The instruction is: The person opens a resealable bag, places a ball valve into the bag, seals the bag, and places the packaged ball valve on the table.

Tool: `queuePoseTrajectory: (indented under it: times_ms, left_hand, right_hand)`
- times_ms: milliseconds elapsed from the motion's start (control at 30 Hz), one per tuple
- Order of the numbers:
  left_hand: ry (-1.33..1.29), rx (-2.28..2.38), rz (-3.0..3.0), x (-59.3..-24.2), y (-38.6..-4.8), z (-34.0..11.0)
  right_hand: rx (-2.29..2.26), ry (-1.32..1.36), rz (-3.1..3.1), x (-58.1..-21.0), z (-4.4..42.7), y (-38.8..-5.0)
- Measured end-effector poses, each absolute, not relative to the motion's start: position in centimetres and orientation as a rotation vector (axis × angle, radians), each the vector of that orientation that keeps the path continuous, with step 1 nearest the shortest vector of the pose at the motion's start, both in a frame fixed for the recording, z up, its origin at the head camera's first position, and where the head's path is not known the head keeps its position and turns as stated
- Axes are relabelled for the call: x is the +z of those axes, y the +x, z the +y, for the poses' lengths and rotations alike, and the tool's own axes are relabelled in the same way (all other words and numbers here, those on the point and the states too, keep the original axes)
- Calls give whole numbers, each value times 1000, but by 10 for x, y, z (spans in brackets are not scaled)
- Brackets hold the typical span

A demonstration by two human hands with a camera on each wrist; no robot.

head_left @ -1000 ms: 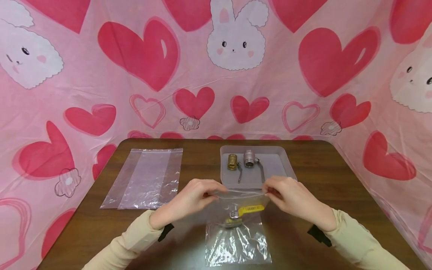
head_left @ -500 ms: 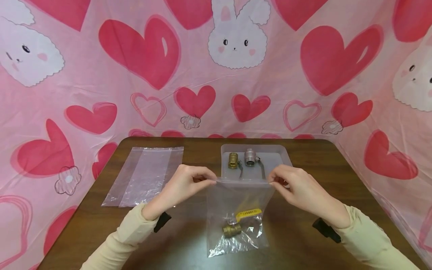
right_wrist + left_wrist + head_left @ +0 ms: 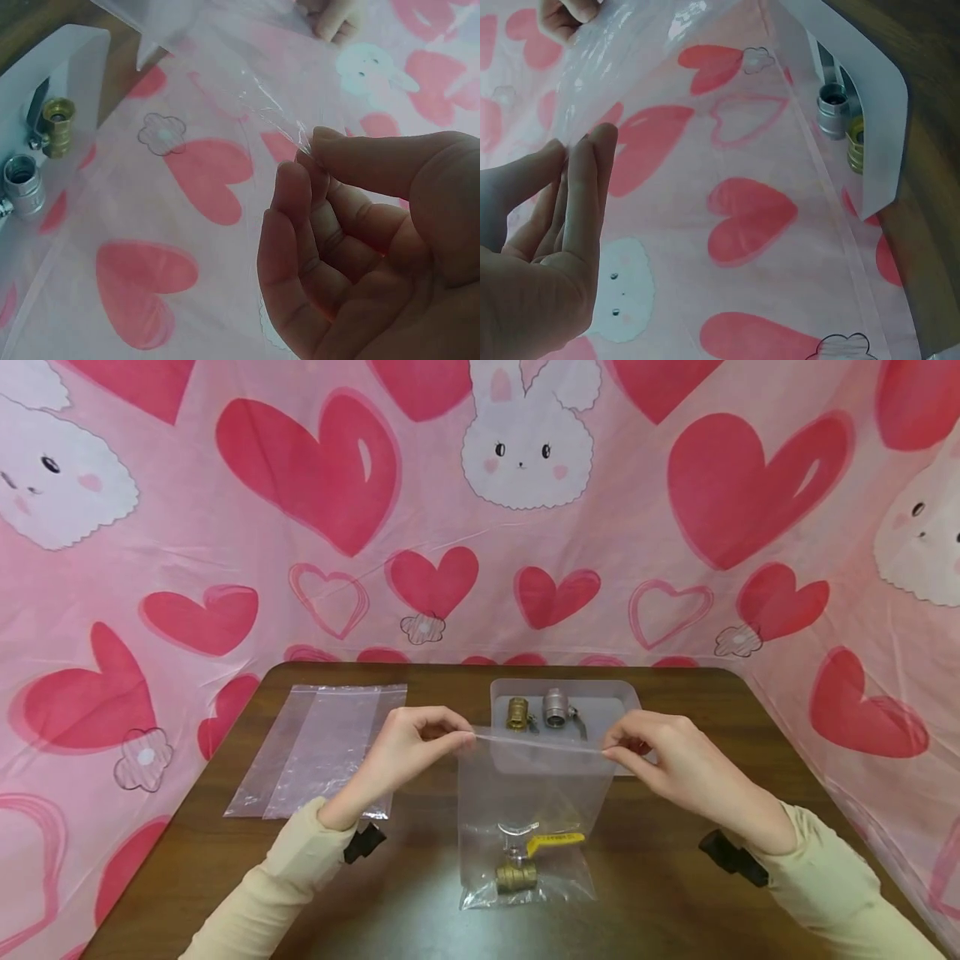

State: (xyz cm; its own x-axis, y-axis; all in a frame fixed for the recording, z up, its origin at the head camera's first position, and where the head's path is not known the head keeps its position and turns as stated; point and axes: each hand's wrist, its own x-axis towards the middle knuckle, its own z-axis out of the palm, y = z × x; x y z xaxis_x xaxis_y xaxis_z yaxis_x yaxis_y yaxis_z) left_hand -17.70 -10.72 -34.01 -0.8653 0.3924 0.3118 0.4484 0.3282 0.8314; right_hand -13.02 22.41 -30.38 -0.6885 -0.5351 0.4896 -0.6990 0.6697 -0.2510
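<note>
A clear zip bag [image 3: 536,785] hangs upright between the two hands, its top edge stretched taut. My left hand [image 3: 412,747] pinches the left top corner between thumb and fingers. At the right top corner, my right hand [image 3: 675,764] pinches the same edge; the right wrist view shows the film [image 3: 289,124] caught at the thumb tip. Low inside the bag sits a brass ball valve [image 3: 516,877] with a yellow lever handle [image 3: 555,841] pointing right. Whether the bag's bottom touches the table is hard to tell.
Behind the bag stands a translucent tray [image 3: 630,693] holding a brass valve [image 3: 517,713] and a silver valve [image 3: 555,708], both with grey levers. Flat clear bags [image 3: 330,752] lie overlapping at the left of the wooden table [image 3: 300,877]. A pink patterned cloth [image 3: 435,527] surrounds the table.
Both hands have risen and moved slightly apart, lifting the bag's top edge. The bag has gone from lying toward the front to hanging upright, with the valve settled at its bottom.
</note>
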Motion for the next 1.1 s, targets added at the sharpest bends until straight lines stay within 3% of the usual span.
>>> queuePoseTrajectory:
  times_ms: [1100]
  left_hand:
    - [-938, -1598, -2343, -320, -155, -101]
  right_hand:
    - [729, 969, -2432, -287, 224, -118]
